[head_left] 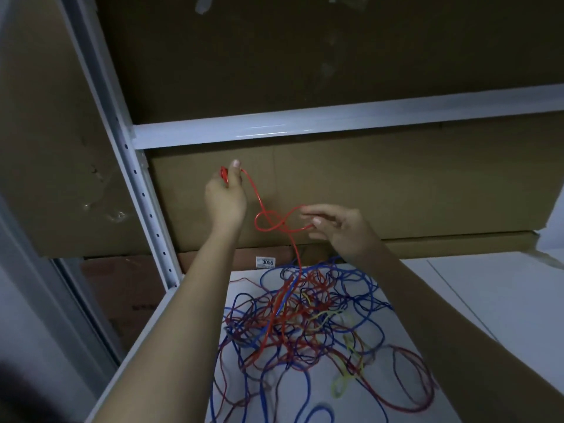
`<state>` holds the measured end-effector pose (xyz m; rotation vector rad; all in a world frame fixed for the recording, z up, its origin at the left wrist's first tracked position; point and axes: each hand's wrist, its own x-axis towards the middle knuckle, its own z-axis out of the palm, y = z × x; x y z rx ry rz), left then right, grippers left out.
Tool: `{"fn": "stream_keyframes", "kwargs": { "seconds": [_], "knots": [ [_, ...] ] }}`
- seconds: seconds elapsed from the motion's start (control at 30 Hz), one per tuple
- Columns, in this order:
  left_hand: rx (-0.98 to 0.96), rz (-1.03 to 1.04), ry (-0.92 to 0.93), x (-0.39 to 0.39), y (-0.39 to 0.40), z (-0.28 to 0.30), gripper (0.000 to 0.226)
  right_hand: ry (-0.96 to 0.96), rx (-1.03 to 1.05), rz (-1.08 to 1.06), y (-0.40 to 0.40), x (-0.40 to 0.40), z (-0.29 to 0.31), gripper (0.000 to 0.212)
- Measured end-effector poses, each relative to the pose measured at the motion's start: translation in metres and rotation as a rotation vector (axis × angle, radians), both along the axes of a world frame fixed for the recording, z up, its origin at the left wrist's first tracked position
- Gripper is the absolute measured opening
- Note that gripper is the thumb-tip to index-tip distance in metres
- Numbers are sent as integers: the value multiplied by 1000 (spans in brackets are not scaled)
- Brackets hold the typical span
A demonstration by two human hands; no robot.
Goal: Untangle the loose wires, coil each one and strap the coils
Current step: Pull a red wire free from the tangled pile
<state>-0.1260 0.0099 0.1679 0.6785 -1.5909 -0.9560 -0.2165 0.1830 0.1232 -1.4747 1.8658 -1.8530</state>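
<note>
The left hand (pixel 225 196) is raised in front of a large cardboard box (pixel 396 190), its fingers (pixel 235 169) curled round the upper end of a red wire (pixel 259 206); a small bunch of red shows just beside the fingertips on their outer side, though whether that is a coil or only a fold cannot be told. From those fingers the red wire runs down and across to the right hand (pixel 338 227), forming a loose knot-like loop between the two hands. The right hand's fingers (pixel 317 213) are stretched out and slightly apart, with the thumb below them, and the far bend of the loop sits between the thumb tip and the fingertips; the hand is blurred, so whether they actually pinch the wire cannot be told. Below the loop, the same red wire drops straight down from between the hands into a tangle of wires (pixel 305 315) lying on the white surface (pixel 457 300), beneath and nearer than both sets of fingers. The tangle mixes red, blue and a few yellow strands, spread in overlapping loops. Beyond the fingers, above the box, a white metal shelf beam (pixel 335 123) crosses the view, meeting an upright post (pixel 143 193) to the outer side of the left hand. A small label reading 3055 (pixel 266 261) sits below the box, just behind the tangle.
</note>
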Motion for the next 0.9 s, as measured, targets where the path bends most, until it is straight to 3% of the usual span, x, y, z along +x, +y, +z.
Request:
{"fn": "stream_keyframes", "kwargs": {
  "seconds": [0.17,0.3,0.37,0.47,0.6,0.67,0.77,0.9],
  "knots": [
    [25,-37,13,-6,-6,-2,40,-251,-215,124,-7,-2,0,24],
    [26,-43,-14,-12,-8,3,40,-180,-258,-81,-25,0,1,25],
    [-3,-51,-19,-13,-10,7,42,-292,-336,-109,-33,-2,4,23],
    [-31,-61,-10,-12,-16,8,43,-529,-410,9,-42,-6,12,20],
    [-17,-33,-80,-9,-22,2,44,-648,-350,176,-51,4,23,27],
    [-2,-13,-90,-7,-26,0,44,-531,-207,189,-48,5,27,23],
    [4,-18,-61,-4,-30,4,42,-32,45,89,-39,8,23,35],
    [5,-15,-16,0,-31,12,41,439,-59,-137,-36,11,6,58]
  ]
}}
